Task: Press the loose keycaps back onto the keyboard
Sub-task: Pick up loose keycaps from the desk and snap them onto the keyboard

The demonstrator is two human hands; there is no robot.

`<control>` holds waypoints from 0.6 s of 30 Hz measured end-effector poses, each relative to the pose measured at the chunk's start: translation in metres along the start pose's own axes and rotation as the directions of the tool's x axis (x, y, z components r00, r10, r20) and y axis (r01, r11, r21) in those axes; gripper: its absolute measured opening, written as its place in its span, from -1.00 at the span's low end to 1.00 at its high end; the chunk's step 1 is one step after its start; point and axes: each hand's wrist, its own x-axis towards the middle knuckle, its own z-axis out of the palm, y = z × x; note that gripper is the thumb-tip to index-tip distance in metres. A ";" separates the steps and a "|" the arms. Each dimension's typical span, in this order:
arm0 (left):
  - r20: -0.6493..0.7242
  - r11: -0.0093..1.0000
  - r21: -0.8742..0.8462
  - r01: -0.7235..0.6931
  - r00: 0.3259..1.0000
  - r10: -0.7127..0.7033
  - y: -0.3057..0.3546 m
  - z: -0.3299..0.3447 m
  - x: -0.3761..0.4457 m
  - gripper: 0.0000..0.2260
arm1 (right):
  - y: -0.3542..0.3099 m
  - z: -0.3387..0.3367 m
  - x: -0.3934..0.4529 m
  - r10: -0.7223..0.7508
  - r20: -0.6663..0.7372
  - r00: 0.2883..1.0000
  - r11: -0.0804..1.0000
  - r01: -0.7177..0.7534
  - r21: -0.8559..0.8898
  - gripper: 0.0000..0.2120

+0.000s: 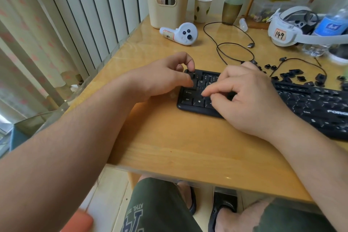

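Left hand (165,75) fingers (190,64) are curling down onto the top-left corner of the black keyboard (199,98), thumb and index tip pinching a small black keycap (193,75) right at the top row. Whether it is seated or just being held there, can't tell.

Right hand (250,98) is resting over the left-middle key block, fingers (211,91) loosely curled with tips touching the keys, grasping nothing that shows. The palm is hiding several keys underneath.

The keyboard is lying flat on the wooden desk (178,137), running off the right edge of view. Ctrl, Windows, Q and W caps are showing in place at the left end.

Loose keycaps (295,76) are sitting scattered on the desk just behind the keyboard, right of the right hand, some upside down.

A thin black USB cable (233,47) is looping across the desk behind the hands, plug end lying free. Further back: a white VR controller (183,34), a cream plastic bin (167,3), a paper cup (202,9), and a white VR headset (288,28) tagged "149" with a water bottle (333,22) beside it.
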 end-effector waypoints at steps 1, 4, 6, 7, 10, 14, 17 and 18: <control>-0.001 1.000 0.016 -0.010 1.000 0.010 0.001 0.001 -0.001 -0.80 | 0.000 0.001 -0.001 -0.006 0.034 0.999 1.000 0.007 -0.030 -0.77; 0.003 0.995 0.089 -0.045 0.999 0.045 0.002 0.001 -0.004 -0.73 | -0.002 0.004 -0.003 -0.009 0.117 0.993 0.993 0.022 -0.112 -0.71; 0.027 0.991 0.111 -0.071 0.997 0.068 0.002 0.001 -0.005 -0.64 | -0.001 0.003 -0.003 0.000 0.092 0.996 0.996 0.008 -0.086 -0.71; 0.039 0.991 0.111 -0.077 0.997 0.073 0.002 0.002 -0.007 -0.61 | -0.001 0.002 -0.003 0.001 0.069 0.998 0.998 0.004 -0.069 -0.72; 0.052 0.993 0.085 -0.081 0.996 0.077 0.003 0.002 -0.009 -0.60 | 0.000 0.002 -0.004 -0.004 0.103 0.995 0.995 0.015 -0.100 -0.71; 0.030 0.971 0.218 -0.096 0.995 0.091 0.003 0.003 -0.009 -0.59 | 0.005 0.001 -0.003 0.002 0.066 0.998 0.999 0.002 -0.051 -0.74; 0.046 0.947 0.317 -0.058 0.998 0.046 0.006 0.002 -0.007 -0.58 | 0.013 -0.020 0.006 0.070 0.008 0.998 0.997 -0.070 0.022 -0.74; 0.082 0.955 0.296 -0.022 0.997 -0.003 0.010 -0.001 -0.004 -0.58 | 0.018 -0.029 0.013 0.121 0.014 0.993 0.992 -0.121 0.022 -0.73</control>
